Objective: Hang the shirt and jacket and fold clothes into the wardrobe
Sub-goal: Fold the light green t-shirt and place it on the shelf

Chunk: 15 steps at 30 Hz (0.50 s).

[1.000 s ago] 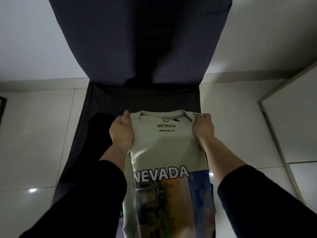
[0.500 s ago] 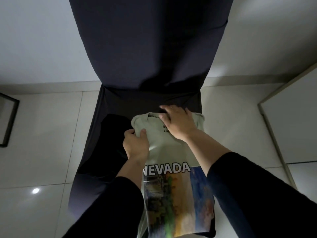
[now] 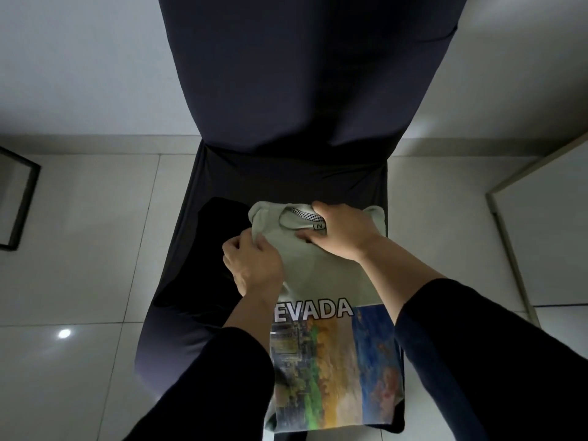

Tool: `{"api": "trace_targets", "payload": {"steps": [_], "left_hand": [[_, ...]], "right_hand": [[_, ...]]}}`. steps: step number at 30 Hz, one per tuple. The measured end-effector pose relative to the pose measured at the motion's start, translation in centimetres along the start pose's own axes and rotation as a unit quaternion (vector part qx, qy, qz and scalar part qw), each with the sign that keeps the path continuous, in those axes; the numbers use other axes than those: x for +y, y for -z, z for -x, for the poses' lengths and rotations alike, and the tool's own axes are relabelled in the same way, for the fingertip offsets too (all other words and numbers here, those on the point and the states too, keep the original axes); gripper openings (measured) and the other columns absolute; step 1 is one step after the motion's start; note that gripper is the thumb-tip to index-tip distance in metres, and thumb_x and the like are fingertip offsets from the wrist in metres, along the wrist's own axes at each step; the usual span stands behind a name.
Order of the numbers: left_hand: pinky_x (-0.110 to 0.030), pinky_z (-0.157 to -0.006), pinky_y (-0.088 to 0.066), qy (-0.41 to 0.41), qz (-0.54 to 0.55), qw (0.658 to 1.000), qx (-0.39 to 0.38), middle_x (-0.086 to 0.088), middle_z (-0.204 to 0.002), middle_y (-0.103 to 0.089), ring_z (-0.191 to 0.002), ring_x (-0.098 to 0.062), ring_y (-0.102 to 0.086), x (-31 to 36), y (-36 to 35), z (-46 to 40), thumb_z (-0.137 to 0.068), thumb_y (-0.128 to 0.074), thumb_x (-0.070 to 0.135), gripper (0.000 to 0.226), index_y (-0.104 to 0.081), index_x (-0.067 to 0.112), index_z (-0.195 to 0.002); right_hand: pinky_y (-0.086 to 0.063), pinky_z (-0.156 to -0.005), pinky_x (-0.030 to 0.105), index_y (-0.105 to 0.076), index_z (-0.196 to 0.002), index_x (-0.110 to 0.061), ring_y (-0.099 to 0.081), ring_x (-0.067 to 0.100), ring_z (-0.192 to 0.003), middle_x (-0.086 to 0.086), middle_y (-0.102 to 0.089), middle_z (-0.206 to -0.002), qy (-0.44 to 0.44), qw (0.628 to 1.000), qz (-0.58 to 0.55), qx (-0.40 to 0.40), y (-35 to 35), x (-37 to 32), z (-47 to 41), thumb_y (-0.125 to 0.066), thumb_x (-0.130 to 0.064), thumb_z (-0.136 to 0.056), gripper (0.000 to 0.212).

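Observation:
A pale green T-shirt (image 3: 318, 275) with "NEVADA" lettering and a colourful print lies folded lengthwise on the seat of a dark-covered chair (image 3: 286, 183). My right hand (image 3: 340, 232) grips the collar area, thumb under the neckline and fingers over it. At the shirt's left edge, near the shoulder, my left hand (image 3: 254, 265) pinches the fabric. The shirt's lower end hangs over the seat's front edge. A black garment (image 3: 210, 249) lies on the seat to the shirt's left.
The chair's tall back (image 3: 305, 74) rises straight ahead against a white wall. Glossy white floor tiles (image 3: 89, 249) surround the chair. A dark frame (image 3: 19, 198) stands at the far left, and a pale panel edge (image 3: 509, 249) runs along the right.
Both hands held the shirt's shoulders a second ago. My right hand has since moved to the collar and curled round it, and my left hand has shifted along the left edge. The neckline now folds over.

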State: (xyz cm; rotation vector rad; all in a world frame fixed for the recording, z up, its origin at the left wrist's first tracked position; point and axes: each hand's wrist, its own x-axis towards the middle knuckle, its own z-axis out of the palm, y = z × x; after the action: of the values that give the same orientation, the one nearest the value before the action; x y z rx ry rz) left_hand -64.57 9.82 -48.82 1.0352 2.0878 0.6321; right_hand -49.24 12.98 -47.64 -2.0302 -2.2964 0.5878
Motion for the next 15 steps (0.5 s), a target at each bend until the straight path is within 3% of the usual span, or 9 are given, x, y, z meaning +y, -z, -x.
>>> {"api": "trace_targets", "payload": {"steps": [2,4,6,8,10,12,15], "left_hand": [[-0.031,-0.082,-0.032,-0.005,-0.009,1.0,-0.014,-0.009,-0.132,-0.044,-0.117,-0.029,-0.04,0.2,-0.2,0.4,-0.098,-0.04,0.026,0.033,-0.048,0.013,-0.128],[-0.034,-0.075,-0.044,0.002,0.043,0.999,-0.033,-0.01,-0.112,-0.057,-0.095,-0.025,-0.054,0.5,0.0,0.5,-0.098,-0.041,0.024,0.027,-0.045,0.013,-0.123],[-0.029,-0.06,-0.044,0.003,0.106,0.993,-0.054,-0.002,-0.092,-0.057,-0.073,-0.012,-0.053,0.7,0.4,0.9,-0.099,-0.041,0.021,0.023,-0.042,0.013,-0.12],[-0.023,-0.054,-0.039,-0.006,0.142,0.988,-0.057,0.0,-0.092,-0.056,-0.07,-0.007,-0.051,0.7,0.9,1.4,-0.099,-0.041,0.02,0.022,-0.042,0.012,-0.12],[-0.022,-0.055,-0.041,-0.01,0.173,0.982,-0.07,-0.003,-0.098,-0.057,-0.073,-0.008,-0.053,0.7,1.6,2.1,-0.098,-0.046,0.023,0.026,-0.042,0.014,-0.122],[-0.026,-0.061,-0.047,0.0,0.198,0.973,-0.121,-0.002,-0.103,-0.058,-0.083,-0.013,-0.059,0.4,2.4,3.2,-0.093,-0.053,0.039,0.041,-0.04,0.018,-0.126],[-0.038,-0.091,-0.05,0.023,0.127,0.965,-0.227,0.001,-0.117,-0.06,-0.102,-0.02,-0.06,-1.2,4.3,5.9,-0.073,-0.067,0.061,0.077,-0.04,0.022,-0.133]], "right_hand": [[-0.045,-0.063,0.03,-0.052,-0.118,-0.023,-0.066,0.024,-0.088,-0.001,-0.068,-0.093,0.034,0.997,0.04,0.056,0.1,-0.2,0.4,-0.05,-0.057,-0.089,0.045],[-0.046,-0.064,0.032,-0.047,-0.122,-0.022,-0.066,0.027,-0.086,0.002,-0.069,-0.093,0.015,0.998,0.028,0.056,0.2,-0.6,0.9,-0.052,-0.056,-0.088,0.048],[-0.051,-0.07,0.035,-0.044,-0.118,-0.021,-0.065,0.026,-0.085,0.002,-0.067,-0.095,-0.049,0.998,-0.038,0.007,0.6,-0.8,1.4,-0.055,-0.063,-0.082,0.056],[-0.051,-0.07,0.033,-0.053,-0.107,-0.022,-0.064,0.022,-0.084,-0.002,-0.065,-0.088,-0.09,0.991,-0.079,-0.054,1.3,-0.9,1.7,-0.056,-0.069,-0.078,0.055],[-0.044,-0.06,0.028,-0.061,-0.084,-0.022,-0.062,0.019,-0.074,-0.004,-0.061,-0.071,-0.099,0.985,-0.115,-0.088,2.2,-1.2,2.1,-0.056,-0.065,-0.08,0.044],[-0.038,-0.053,0.028,-0.061,-0.07,-0.018,-0.058,0.018,-0.063,-0.001,-0.057,-0.061,-0.096,0.978,-0.167,-0.077,3.5,-1.7,2.8,-0.058,-0.057,-0.084,0.041],[-0.038,-0.058,0.028,-0.065,-0.078,-0.01,-0.058,0.021,-0.068,0.004,-0.058,-0.066,-0.097,0.969,-0.225,-0.039,6.2,-2.3,4.8,-0.058,-0.052,-0.087,0.043]]}}
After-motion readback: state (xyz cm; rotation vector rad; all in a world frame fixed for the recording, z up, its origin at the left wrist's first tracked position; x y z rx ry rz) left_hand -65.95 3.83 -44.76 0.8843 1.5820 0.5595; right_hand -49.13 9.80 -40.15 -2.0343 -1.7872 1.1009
